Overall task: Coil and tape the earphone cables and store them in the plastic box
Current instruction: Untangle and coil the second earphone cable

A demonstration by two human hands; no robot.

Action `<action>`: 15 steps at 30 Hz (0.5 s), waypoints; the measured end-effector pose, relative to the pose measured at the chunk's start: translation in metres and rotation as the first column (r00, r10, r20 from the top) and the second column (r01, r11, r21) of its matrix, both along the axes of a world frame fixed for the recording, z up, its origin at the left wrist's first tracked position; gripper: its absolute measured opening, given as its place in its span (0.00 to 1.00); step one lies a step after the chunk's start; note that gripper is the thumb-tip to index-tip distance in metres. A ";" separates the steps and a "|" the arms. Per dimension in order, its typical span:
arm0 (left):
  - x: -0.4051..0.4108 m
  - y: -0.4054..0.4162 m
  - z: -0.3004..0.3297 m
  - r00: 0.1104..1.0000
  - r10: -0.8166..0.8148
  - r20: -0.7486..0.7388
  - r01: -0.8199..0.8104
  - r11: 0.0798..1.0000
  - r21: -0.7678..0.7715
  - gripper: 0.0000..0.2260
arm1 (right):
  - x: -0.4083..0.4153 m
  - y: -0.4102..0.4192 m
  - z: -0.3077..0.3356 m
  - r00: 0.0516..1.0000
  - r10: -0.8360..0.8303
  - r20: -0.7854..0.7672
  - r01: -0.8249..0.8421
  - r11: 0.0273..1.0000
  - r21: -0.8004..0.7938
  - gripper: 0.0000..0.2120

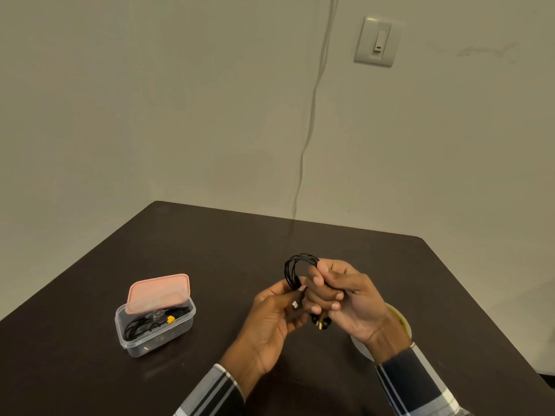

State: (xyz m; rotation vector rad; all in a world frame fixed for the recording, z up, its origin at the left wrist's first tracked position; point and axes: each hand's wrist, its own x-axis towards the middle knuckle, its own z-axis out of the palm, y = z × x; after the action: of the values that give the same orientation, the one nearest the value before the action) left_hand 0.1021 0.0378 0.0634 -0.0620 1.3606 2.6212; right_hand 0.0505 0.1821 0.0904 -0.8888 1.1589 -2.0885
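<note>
Gripping coiled black earphone cable [295, 270] in right hand [345, 298], fingers curled round the loops, above the bench [210, 241]. Left hand [271, 313] pinching the cable's lower strand. Plastic box [154, 324] sits left, pink lid [157, 292] ajar, cables inside.

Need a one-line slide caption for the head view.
Both hands hold a coiled black earphone cable above the table, plastic box open.
</note>
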 end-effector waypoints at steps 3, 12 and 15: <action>-0.002 -0.004 0.002 1.000 -0.023 0.002 0.023 1.000 -0.019 0.17 | 0.000 0.002 0.001 0.999 0.032 0.011 -0.032 0.999 -0.019 0.10; -0.006 0.003 0.000 0.892 0.316 -0.324 -0.439 0.779 -0.448 0.10 | -0.003 0.006 -0.005 0.999 0.002 -0.051 -0.001 1.000 0.031 0.10; -0.008 0.000 -0.002 0.860 0.292 -0.419 -0.499 0.659 -0.563 0.07 | -0.003 0.008 -0.004 0.998 -0.033 -0.045 0.034 0.999 0.028 0.10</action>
State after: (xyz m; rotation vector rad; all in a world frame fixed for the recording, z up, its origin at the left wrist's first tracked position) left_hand 0.0943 0.0375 0.0611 -0.0789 2.6100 2.3515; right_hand 0.0476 0.1906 0.0867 -0.9128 1.2317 -2.0829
